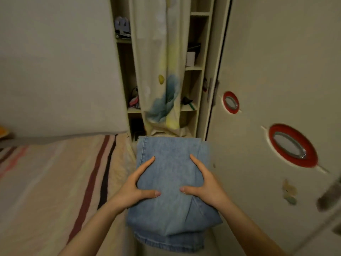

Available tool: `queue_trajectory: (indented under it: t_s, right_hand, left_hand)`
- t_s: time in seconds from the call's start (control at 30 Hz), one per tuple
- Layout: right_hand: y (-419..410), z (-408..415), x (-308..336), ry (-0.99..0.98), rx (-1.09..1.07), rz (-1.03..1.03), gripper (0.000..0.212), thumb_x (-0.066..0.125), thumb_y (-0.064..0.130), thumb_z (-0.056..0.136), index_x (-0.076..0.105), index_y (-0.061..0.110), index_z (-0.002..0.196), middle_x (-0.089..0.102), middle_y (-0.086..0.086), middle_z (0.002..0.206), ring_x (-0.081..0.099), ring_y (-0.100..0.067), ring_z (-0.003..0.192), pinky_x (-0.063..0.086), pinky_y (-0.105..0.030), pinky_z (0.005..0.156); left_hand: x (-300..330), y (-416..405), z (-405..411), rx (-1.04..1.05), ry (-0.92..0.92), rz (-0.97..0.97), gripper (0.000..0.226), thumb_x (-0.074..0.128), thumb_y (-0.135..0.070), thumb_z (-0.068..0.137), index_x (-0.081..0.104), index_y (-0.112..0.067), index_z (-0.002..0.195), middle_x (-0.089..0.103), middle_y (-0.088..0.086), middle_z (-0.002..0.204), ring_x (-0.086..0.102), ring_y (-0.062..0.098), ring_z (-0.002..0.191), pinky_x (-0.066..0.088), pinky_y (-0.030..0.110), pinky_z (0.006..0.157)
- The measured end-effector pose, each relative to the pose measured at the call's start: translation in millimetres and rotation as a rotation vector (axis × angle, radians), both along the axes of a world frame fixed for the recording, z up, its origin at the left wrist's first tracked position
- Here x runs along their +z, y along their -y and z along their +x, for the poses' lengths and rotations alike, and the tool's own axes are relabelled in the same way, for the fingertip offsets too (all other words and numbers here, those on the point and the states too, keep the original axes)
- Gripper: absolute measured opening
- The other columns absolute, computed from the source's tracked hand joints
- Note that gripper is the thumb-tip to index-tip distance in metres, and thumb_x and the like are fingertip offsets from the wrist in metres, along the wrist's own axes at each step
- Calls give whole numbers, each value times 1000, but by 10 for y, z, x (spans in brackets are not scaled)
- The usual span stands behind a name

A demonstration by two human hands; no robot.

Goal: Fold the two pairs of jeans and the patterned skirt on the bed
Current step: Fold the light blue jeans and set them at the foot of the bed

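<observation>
I carry the folded jeans clamped between both hands, left hand and right hand; keeping the stack level should preserve its folds.

Matt blue denim jeans (faded, slightly grainy), soft striped cloth bedsheet.

Open shelving behind a hanging curtain; wardrobe door at right.

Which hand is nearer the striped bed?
Left. The left hand grips the folded jeans on the side by the striped bed; the right hand grips the far side.
</observation>
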State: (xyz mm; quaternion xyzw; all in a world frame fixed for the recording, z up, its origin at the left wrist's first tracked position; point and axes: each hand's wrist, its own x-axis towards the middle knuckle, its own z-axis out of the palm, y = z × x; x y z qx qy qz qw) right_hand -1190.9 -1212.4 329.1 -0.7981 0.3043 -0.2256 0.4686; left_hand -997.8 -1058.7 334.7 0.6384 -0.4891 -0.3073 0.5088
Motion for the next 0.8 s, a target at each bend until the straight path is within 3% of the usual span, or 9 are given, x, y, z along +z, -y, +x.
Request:
queue_trajectory:
  t_s: [0.07,0.23,0.4,0.47,0.63,0.8]
  right_hand:
    - [301,446,-52,4,89,-1,102,86,36,60,24,52,140,37,9,144,38,-14,130,37,-36,108]
    - [1145,1455,-22,-24,307,26,102,86,34,62,21,50,139,33,14,140,34,-10,130,33,-30,108]
    - [1750,2428,-13,-67,504,-4,103,85,28,64,21,44,143,29,15,135,31,-9,128,31,-24,103]
    - [1784,2697,-155,-81,586,26,102,85,27,64,21,45,141,30,14,137,31,-8,128,30,-21,101]
    - [1925,3591,-348,-75,642,42,100,86,28,63,22,49,138,33,11,140,34,-7,127,33,-21,101]
    - [2090,4551,-613,-62,660,105,99,86,30,63,20,57,132,31,10,144,32,-13,134,33,-33,109]
  left_hand:
    - [-31,166,306,93,7,-4,95,86,-34,58,33,-47,136,30,-34,133,38,-24,113,43,5,86]
    - [-67,647,947,306,-33,10,95,86,-39,56,35,-51,135,34,-27,137,42,-2,123,47,16,89]
    - [-121,1044,1437,509,-38,10,89,83,-24,66,32,-48,136,30,-25,140,38,-11,118,45,6,82]
    - [-229,1044,1588,561,-80,31,89,82,-19,67,33,-44,137,32,-21,140,41,-8,117,47,8,80]
    - [-281,1094,2249,673,-91,83,97,83,-45,52,34,-48,136,35,-25,137,43,-2,121,48,15,86]
    - [-465,1292,3205,682,-135,83,88,81,-13,68,35,-40,138,36,-27,134,45,-9,114,47,7,80]
